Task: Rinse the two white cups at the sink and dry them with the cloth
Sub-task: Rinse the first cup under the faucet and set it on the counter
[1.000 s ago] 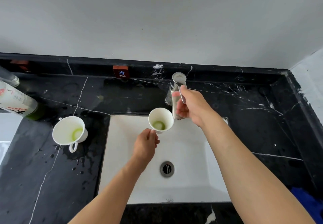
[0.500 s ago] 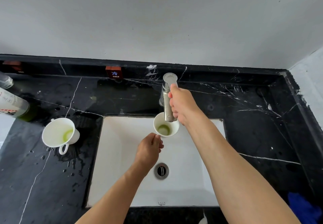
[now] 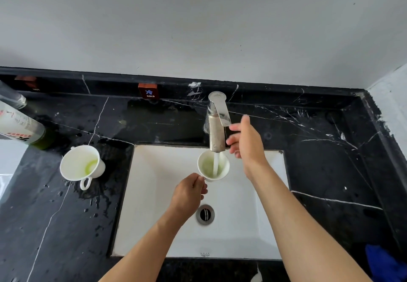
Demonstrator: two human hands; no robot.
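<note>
The person is rinsing the first of the two cups. The left hand (image 3: 189, 193) is pinching the cup under the tap (image 3: 213, 166) by its handle, fingers closed narrow around it, so the cup is sitting just beyond the fingertips, over the sink (image 3: 158, 193). Its mouth is facing up and tipping slightly toward the person, its long axis running near upright, and a stream of water is falling from the faucet (image 3: 217, 125) straight into it, stirring the green residue.

The right hand (image 3: 246, 143) is hanging beside the faucet lever with fingers spread wide, holding nothing.

Next, I judge, the cup is wanting a swirl and a tip-out into the basin.

The second cup (image 3: 80, 163) is standing well to the left of the fingers on the wet counter (image 3: 44, 226), handle toward the person, green dregs inside. A blue cloth (image 3: 385, 262) is lying far off to the right.
</note>
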